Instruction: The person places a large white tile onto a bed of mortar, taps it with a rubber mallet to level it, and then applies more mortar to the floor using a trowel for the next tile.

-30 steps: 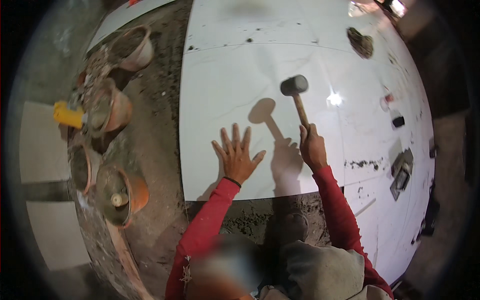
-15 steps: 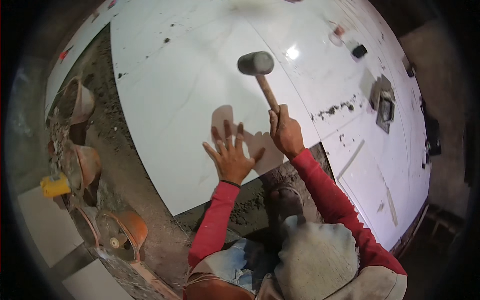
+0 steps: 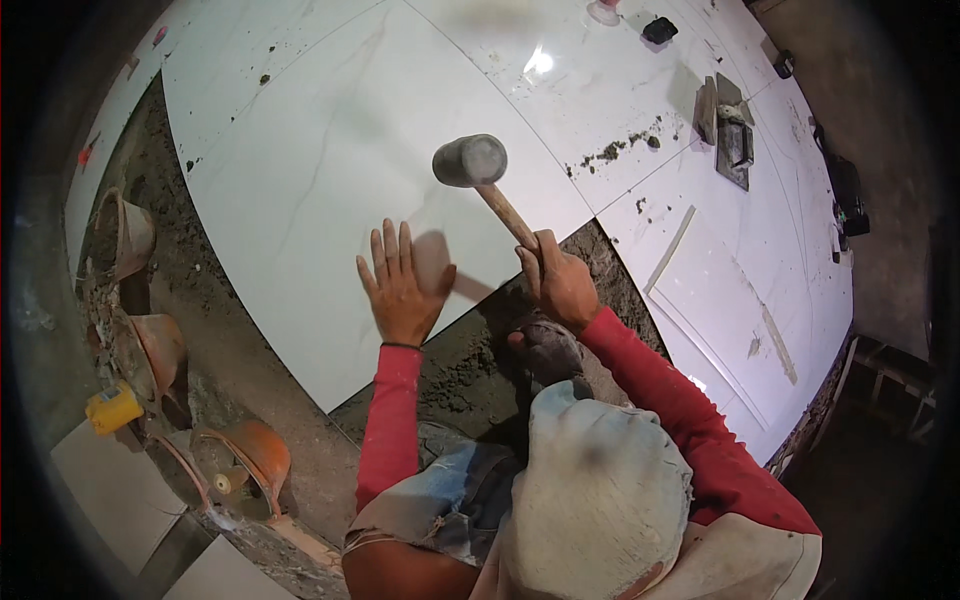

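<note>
My right hand (image 3: 565, 285) is wrapped round the wooden handle of a rubber mallet (image 3: 470, 161). Its dark head, with a greyish face, is held over a large white marbled floor tile (image 3: 320, 200). Fingers spread, my left hand (image 3: 405, 285) lies flat on or just over the same tile, close to its near edge. A shadow falls on the tile beside the left fingers. Wet grey mortar (image 3: 450, 385) shows along the tile's near edge, next to my foot (image 3: 545, 350).
Several orange buckets (image 3: 262, 455) stand at the left, near a yellow container (image 3: 114, 408). A trowel (image 3: 733, 140) lies on the tiles at the right, beyond mortar crumbs (image 3: 610, 152). A loose cut tile piece (image 3: 720, 310) rests at the right. A black object (image 3: 659, 31) sits farther off.
The view has shifted a little. My left hand has its fingers closer together and has moved left on the tile. The mallet stays raised in my right hand, a bit lower and farther left.
</note>
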A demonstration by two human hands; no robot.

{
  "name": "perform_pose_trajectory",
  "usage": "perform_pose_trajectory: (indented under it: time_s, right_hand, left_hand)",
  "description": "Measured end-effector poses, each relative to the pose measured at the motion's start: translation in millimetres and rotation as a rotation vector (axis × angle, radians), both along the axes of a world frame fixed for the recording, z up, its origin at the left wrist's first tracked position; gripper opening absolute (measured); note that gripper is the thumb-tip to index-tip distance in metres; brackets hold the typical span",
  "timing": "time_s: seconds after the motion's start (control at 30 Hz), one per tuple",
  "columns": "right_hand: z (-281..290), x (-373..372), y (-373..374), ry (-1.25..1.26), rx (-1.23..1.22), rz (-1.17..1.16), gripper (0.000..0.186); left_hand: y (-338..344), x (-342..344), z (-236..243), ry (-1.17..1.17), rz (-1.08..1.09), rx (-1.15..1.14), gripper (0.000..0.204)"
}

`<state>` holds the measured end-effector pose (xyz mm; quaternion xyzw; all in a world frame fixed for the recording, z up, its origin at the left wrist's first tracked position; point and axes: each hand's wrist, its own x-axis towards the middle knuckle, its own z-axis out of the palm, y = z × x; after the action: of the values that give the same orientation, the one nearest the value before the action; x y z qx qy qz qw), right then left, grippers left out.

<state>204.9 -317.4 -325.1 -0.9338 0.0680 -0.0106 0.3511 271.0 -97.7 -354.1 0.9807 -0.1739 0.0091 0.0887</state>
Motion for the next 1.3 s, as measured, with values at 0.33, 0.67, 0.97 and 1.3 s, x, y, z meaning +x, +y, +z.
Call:
perform_pose_trajectory:
  time_s: [0.33, 0.67, 0.97, 1.3]
  right_hand:
    - [-8.9, -18.8, 9.0, 0.192, -0.034, 0.147, 0.026]
    - [17.1, 66.8, 84.1, -0.287, 0.173, 0.405, 0.059]
    - [-9.7, 151.8, 133.2, -0.258, 0.102, 0.480, 0.018]
    - [-17.6, 198.7, 158.1, -0.336, 0.153, 0.442, 0.059]
  left_hand:
    - [88.6, -71.9, 3.6, 0.116, 0.017, 0.025, 0.096]
    - [110.9, -69.7, -12.3, -0.184, 0.032, -0.092, 0.085]
    - [115.6, -76.0, -12.0, -0.088, 0.045, -0.067, 0.084]
    - [116.5, -73.0, -9.7, -0.122, 0.021, -0.072, 0.086]
